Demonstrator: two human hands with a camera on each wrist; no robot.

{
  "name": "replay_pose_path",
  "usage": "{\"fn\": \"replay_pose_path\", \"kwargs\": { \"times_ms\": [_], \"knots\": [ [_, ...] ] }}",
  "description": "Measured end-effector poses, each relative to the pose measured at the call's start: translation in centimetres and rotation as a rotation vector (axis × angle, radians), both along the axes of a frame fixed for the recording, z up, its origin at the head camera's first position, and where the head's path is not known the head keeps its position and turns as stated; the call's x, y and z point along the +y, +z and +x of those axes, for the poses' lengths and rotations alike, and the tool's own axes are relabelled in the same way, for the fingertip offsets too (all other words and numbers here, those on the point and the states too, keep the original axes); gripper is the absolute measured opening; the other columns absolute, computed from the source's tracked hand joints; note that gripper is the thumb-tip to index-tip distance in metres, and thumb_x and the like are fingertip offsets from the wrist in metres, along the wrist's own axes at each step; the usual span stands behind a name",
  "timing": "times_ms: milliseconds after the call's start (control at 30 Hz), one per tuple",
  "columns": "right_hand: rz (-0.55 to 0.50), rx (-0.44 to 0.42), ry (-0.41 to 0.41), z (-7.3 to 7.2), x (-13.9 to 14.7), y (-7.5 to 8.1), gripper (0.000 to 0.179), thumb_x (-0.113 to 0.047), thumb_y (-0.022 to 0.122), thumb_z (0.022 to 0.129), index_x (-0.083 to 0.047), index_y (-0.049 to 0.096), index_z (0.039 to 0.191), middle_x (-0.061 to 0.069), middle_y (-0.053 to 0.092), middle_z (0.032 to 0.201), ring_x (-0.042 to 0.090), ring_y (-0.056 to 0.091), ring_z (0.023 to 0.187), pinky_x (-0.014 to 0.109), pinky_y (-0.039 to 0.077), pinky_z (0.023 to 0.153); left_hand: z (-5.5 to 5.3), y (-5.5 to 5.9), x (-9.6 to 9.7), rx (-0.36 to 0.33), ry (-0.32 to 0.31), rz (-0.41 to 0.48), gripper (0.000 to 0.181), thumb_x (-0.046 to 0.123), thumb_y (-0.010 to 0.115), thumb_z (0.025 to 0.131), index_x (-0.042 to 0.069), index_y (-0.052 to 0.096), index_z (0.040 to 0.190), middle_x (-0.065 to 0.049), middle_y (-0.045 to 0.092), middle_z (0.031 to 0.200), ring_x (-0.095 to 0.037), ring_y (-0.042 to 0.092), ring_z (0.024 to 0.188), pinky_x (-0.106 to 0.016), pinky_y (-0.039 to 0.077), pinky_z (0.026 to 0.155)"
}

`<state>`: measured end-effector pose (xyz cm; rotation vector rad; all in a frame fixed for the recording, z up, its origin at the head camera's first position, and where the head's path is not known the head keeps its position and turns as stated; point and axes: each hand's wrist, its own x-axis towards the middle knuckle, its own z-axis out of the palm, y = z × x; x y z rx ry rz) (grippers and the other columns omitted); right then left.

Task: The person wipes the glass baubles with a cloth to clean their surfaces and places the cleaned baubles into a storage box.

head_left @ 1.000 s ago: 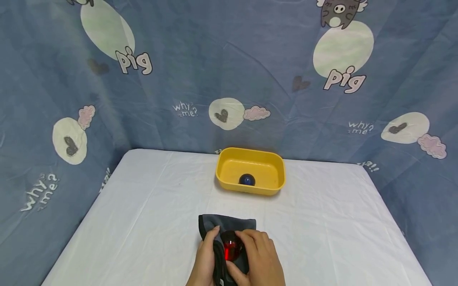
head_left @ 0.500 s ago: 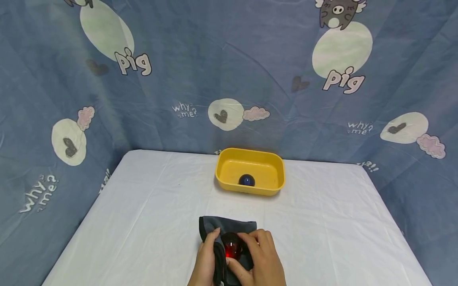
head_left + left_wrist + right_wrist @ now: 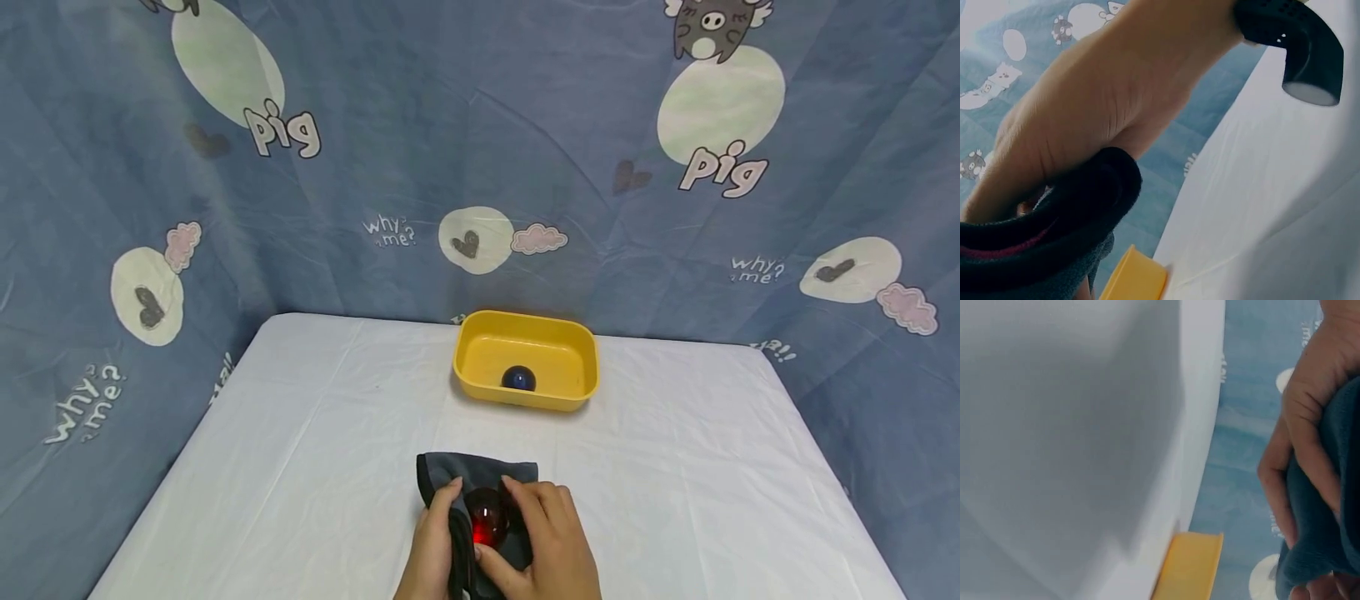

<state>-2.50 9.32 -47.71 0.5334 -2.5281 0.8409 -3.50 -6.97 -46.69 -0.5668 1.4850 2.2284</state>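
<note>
In the head view, my left hand (image 3: 430, 537) holds a folded dark grey cloth (image 3: 480, 468) at the front middle of the table, its thumb along the cloth's left fold. A shiny translucent red ball (image 3: 487, 521) with a dark upper part sits within the cloth. From the right, my right hand (image 3: 551, 533) pinches the ball, thumb at its lower edge and index finger at its upper right. The right wrist view has the right hand's fingers curled over the cloth (image 3: 1316, 534); the ball is hidden there. In the left wrist view the cloth (image 3: 1113, 187) covers the fingers.
A yellow rectangular tub (image 3: 540, 400) stands near the table's back edge, with a dark blue ball (image 3: 518, 378) inside. White cloth (image 3: 675, 467) covers the table. Behind and at both sides hangs a blue printed curtain (image 3: 420, 150).
The right index finger has shifted slightly along the ball's upper right side. Cloth, left hand and tub stay nearly where they were.
</note>
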Motion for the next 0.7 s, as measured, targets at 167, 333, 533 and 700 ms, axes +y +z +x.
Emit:
{"fn": "replay_pose_path", "kwargs": {
  "times_ms": [167,333,533,700],
  "knots": [
    [0.038,0.097,0.108,0.02,0.43,0.12,0.063,-0.056,0.078,0.089,-0.014,0.068,0.135,-0.003,0.063,0.120,0.010,0.054,0.099,0.032,0.051,0.080,-0.07,-0.03,0.03,0.045,0.001,0.063,0.057,0.045,0.036,0.110,-0.004,0.055,0.132,-0.006,0.066,0.117,-0.016,0.065,0.102,-0.033,0.054,0.090],
    [0.068,0.060,0.122,0.00,0.56,0.56,0.059,-0.059,0.074,0.092,-0.015,0.070,0.131,-0.004,0.062,0.120,0.009,0.055,0.104,0.032,0.050,0.081,-0.06,-0.06,-0.07,0.038,-0.019,0.069,0.060,0.045,0.035,0.110,-0.007,0.054,0.134,-0.007,0.066,0.118,-0.016,0.065,0.102,-0.033,0.053,0.091],
    [0.053,0.058,0.110,-0.05,0.37,0.62,0.058,-0.059,0.074,0.093,-0.011,0.072,0.126,-0.005,0.062,0.115,0.008,0.054,0.102,0.030,0.050,0.082,0.06,-0.09,-0.18,0.022,-0.026,0.044,0.065,0.047,0.036,0.109,-0.010,0.048,0.137,-0.011,0.065,0.118,-0.018,0.065,0.099,-0.034,0.054,0.090],
    [0.033,0.075,0.055,-0.12,0.13,0.42,0.056,-0.063,0.074,0.091,-0.011,0.076,0.113,-0.008,0.056,0.103,0.006,0.047,0.091,0.023,0.047,0.075,0.12,0.09,-0.01,-0.006,0.002,0.009,0.068,0.048,0.039,0.108,-0.012,0.044,0.140,-0.014,0.064,0.120,-0.019,0.064,0.101,-0.035,0.053,0.090]
  ]
}}
